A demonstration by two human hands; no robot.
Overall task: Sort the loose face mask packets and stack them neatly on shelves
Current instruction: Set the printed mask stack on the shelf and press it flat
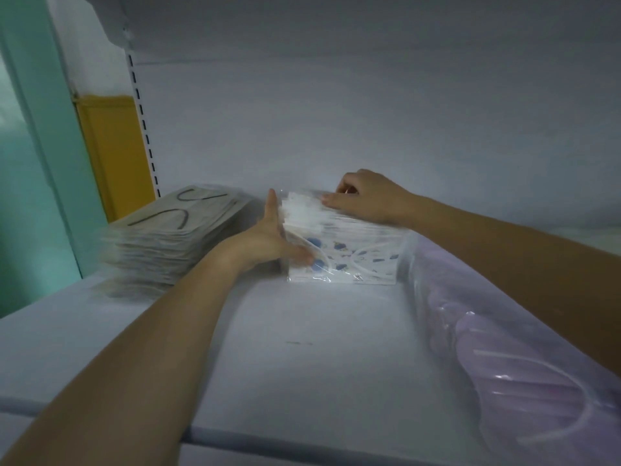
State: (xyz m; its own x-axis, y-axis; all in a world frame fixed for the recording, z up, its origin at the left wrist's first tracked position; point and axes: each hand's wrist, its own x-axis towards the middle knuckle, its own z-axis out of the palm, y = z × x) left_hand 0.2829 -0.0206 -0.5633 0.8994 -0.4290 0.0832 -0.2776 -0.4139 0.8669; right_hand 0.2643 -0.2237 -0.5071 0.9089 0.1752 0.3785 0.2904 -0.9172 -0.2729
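Observation:
A stack of white face mask packets with blue print [349, 253] stands on the white shelf [302, 348], near the back wall. My left hand [268, 237] presses flat against the stack's left side, fingers straight and thumb at its front. My right hand [363, 196] rests on top of the stack with its fingers curled over the back top edge. A stack of beige mask packets [168, 237] lies to the left. Pale purple mask packets in clear plastic [504, 348] lie along the right, under my right forearm.
The shelf's white back wall [336, 129] rises just behind the stacks. A slotted upright rail [144, 122] runs down at the left, with a yellow panel [114, 149] and a teal wall [33, 163] beyond it.

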